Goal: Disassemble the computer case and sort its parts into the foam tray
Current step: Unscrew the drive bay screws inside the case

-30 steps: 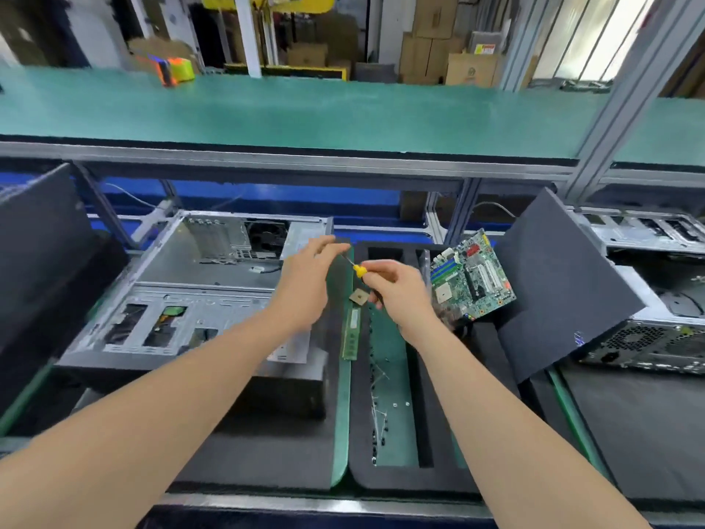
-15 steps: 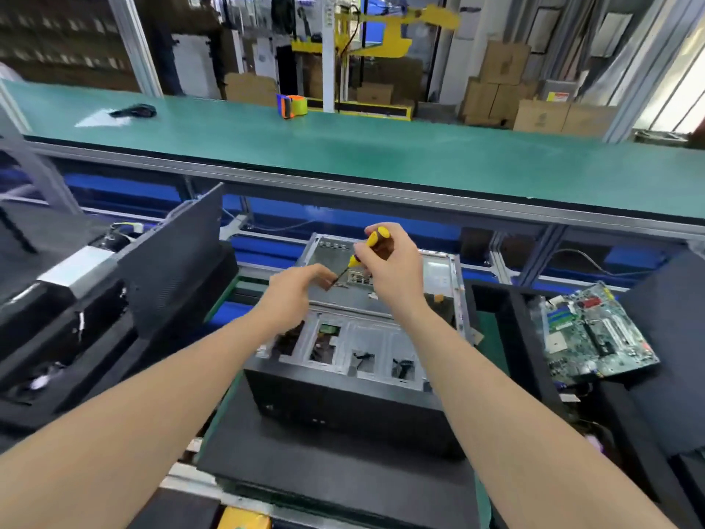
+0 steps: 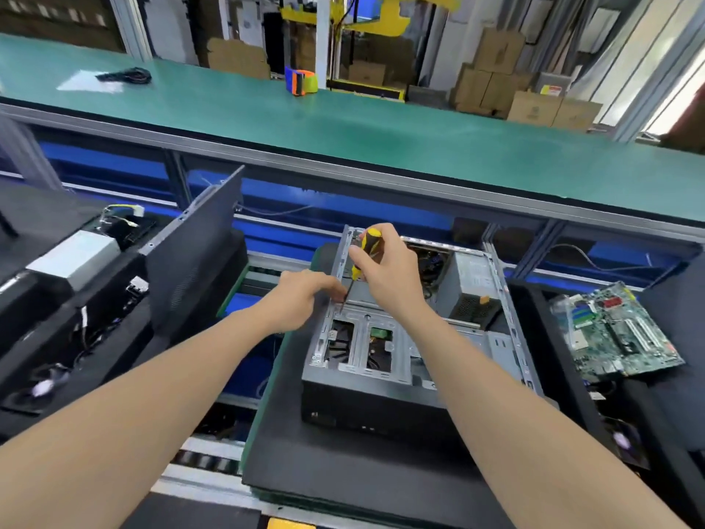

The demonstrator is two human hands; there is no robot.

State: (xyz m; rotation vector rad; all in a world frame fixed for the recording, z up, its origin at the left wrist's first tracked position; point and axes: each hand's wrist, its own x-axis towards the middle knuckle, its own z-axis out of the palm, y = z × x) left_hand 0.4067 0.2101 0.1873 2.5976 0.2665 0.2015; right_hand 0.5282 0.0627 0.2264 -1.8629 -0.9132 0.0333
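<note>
An open grey computer case (image 3: 381, 360) lies on a black foam pad (image 3: 343, 463) in front of me. My right hand (image 3: 385, 269) grips a yellow-and-black screwdriver (image 3: 365, 250), held nearly upright with its tip down on the case's left frame rail. My left hand (image 3: 305, 295) rests at that rail, its curled fingertips pinching at the screwdriver's tip. A silver power supply (image 3: 469, 288) sits inside the case at the back right. A green motherboard (image 3: 622, 334) lies in the black foam tray (image 3: 541, 337) on the right.
A black side panel (image 3: 194, 246) leans upright left of the case. Further left, a foam tray (image 3: 61, 318) holds removed parts and cables. A green shelf (image 3: 343, 124) with a tape dispenser (image 3: 301, 81) runs across above the work area.
The view has swung left from the foam tray to the case. Both hands came down onto the case's left rail, and the screwdriver now stands upright with its tip on the frame.
</note>
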